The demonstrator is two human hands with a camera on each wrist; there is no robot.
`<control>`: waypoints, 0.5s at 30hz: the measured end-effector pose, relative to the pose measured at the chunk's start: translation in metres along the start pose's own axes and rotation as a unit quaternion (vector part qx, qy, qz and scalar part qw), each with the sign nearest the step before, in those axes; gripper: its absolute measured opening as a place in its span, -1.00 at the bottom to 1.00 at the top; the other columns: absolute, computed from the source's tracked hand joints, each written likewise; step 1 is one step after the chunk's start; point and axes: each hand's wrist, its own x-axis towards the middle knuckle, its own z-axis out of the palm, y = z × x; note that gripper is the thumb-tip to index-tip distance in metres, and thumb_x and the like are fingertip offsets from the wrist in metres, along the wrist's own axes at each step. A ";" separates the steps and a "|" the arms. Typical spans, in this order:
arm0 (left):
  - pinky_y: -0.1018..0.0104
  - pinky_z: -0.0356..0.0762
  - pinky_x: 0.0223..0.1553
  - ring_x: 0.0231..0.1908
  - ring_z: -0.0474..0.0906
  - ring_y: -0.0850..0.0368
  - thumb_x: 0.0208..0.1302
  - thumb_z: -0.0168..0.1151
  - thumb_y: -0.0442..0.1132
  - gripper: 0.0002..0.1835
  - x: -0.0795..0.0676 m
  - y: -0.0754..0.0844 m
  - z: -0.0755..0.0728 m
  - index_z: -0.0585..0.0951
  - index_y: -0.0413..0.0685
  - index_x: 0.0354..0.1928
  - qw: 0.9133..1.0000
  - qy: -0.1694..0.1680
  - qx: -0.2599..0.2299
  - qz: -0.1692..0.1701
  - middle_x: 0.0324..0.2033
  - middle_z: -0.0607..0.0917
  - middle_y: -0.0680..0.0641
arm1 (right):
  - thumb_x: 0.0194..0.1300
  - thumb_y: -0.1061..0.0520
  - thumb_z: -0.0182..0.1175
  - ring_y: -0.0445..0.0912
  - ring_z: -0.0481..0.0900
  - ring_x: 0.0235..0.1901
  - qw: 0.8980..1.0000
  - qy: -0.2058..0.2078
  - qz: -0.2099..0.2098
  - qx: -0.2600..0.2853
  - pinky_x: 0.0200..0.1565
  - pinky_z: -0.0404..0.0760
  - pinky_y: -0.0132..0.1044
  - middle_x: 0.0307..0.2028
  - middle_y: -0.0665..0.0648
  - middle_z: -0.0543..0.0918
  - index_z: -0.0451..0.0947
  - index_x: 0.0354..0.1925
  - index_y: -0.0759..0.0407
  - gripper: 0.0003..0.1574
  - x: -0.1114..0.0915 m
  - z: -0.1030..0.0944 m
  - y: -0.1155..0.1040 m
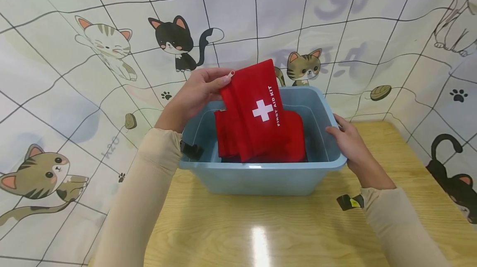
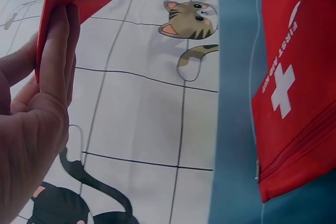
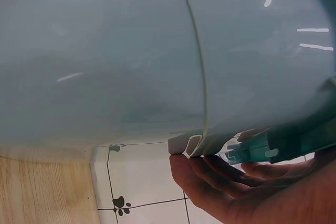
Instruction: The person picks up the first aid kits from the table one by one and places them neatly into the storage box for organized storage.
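Observation:
My left hand (image 1: 195,95) pinches the corner of a red first aid pouch (image 1: 251,89) by its zipper end, thumb in front and fingers behind. The pouch is raised at a tilt over a light blue plastic bin (image 1: 261,180), its white cross and lettering facing me. Beneath it in the bin lie more red pouches (image 1: 296,134), partly hidden by the raised one. One red pouch (image 2: 299,103) with a white cross and a zipper shows in the left wrist view. At the bin's right end my right hand (image 1: 354,147) grips the rim, thumb on top and fingers outside.
The bin stands on a wood-grain table (image 1: 208,225) near a wall covering (image 1: 238,10) of tiles and cartoon cats. That covering also runs down the table's left and right sides. A black strap (image 1: 350,202) sits by my right wrist.

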 end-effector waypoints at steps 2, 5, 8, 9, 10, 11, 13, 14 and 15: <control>0.17 0.65 0.00 -0.04 0.66 -0.14 0.35 0.29 -0.12 -0.52 0.004 -0.004 0.002 0.56 -0.08 0.26 1.000 0.004 -0.004 -0.006 0.01 0.67 -0.19 | 0.57 0.05 -0.19 0.44 0.08 0.41 1.000 0.000 -0.001 0.000 0.25 0.17 0.46 0.53 0.38 -0.04 -0.27 0.59 0.10 -0.20 0.000 0.000 -0.001; 0.15 0.65 0.02 -0.04 0.66 -0.14 0.35 0.29 -0.13 -0.52 0.009 -0.008 0.007 0.55 -0.10 0.27 1.000 0.004 -0.004 -0.012 0.02 0.66 -0.18 | 0.57 0.05 -0.19 0.44 0.06 0.41 1.000 0.000 0.000 -0.001 0.24 0.17 0.47 0.53 0.37 -0.05 -0.27 0.59 0.10 -0.20 0.000 0.000 -0.001; 0.16 0.64 0.02 -0.05 0.66 -0.12 0.36 0.28 -0.15 -0.53 0.012 -0.011 0.012 0.54 -0.11 0.27 1.000 0.002 0.000 -0.023 0.01 0.66 -0.17 | 0.57 0.05 -0.18 0.44 0.06 0.41 1.000 0.001 0.000 -0.002 0.24 0.16 0.47 0.53 0.37 -0.05 -0.27 0.59 0.10 -0.19 0.000 0.000 0.000; 0.16 0.65 0.01 -0.06 0.65 -0.12 0.37 0.27 -0.17 -0.54 0.013 -0.012 0.014 0.54 -0.11 0.27 1.000 0.002 0.001 -0.029 0.01 0.66 -0.18 | 0.57 0.05 -0.18 0.44 0.07 0.41 1.000 0.002 0.000 -0.002 0.24 0.16 0.47 0.53 0.37 -0.04 -0.27 0.59 0.10 -0.20 0.000 0.000 0.000; 0.16 0.64 0.01 -0.06 0.65 -0.11 0.37 0.26 -0.18 -0.55 0.014 -0.014 0.015 0.54 -0.12 0.26 0.999 0.001 0.001 -0.035 0.00 0.66 -0.18 | 0.57 0.05 -0.18 0.44 0.07 0.41 1.000 0.003 0.000 -0.003 0.24 0.16 0.47 0.53 0.37 -0.04 -0.26 0.59 0.10 -0.20 0.000 0.001 0.000; 0.17 0.65 0.01 -0.06 0.65 -0.10 0.37 0.27 -0.18 -0.55 0.015 -0.015 0.017 0.55 -0.11 0.26 0.999 0.000 0.002 -0.042 0.00 0.66 -0.18 | 0.57 0.05 -0.18 0.44 0.07 0.41 1.000 0.004 0.000 -0.003 0.24 0.17 0.47 0.53 0.38 -0.03 -0.26 0.59 0.10 -0.20 0.000 0.001 0.000; 0.16 0.65 0.00 -0.04 0.65 -0.09 0.37 0.27 -0.18 -0.55 0.016 -0.017 0.020 0.55 -0.10 0.27 0.999 -0.007 0.003 -0.053 0.02 0.66 -0.16 | 0.57 0.05 -0.18 0.45 0.08 0.41 1.000 0.005 0.002 -0.003 0.25 0.17 0.47 0.52 0.38 -0.03 -0.25 0.59 0.10 -0.20 0.000 0.001 0.001; 0.16 0.65 0.01 -0.02 0.65 -0.08 0.36 0.28 -0.18 -0.54 0.017 -0.018 0.020 0.54 -0.09 0.27 0.998 -0.010 0.005 -0.058 0.04 0.66 -0.14 | 0.57 0.05 -0.18 0.45 0.07 0.41 1.000 0.005 0.003 -0.004 0.24 0.17 0.47 0.52 0.38 -0.03 -0.25 0.59 0.10 -0.20 0.000 0.001 0.001; 0.15 0.64 0.02 0.00 0.64 -0.08 0.36 0.28 -0.18 -0.52 0.017 -0.019 0.021 0.53 -0.08 0.29 0.998 -0.013 0.005 -0.063 0.06 0.65 -0.13 | 0.57 0.04 -0.18 0.45 0.07 0.41 1.000 0.005 0.004 -0.004 0.24 0.17 0.47 0.52 0.38 -0.03 -0.26 0.59 0.09 -0.20 0.000 0.001 0.001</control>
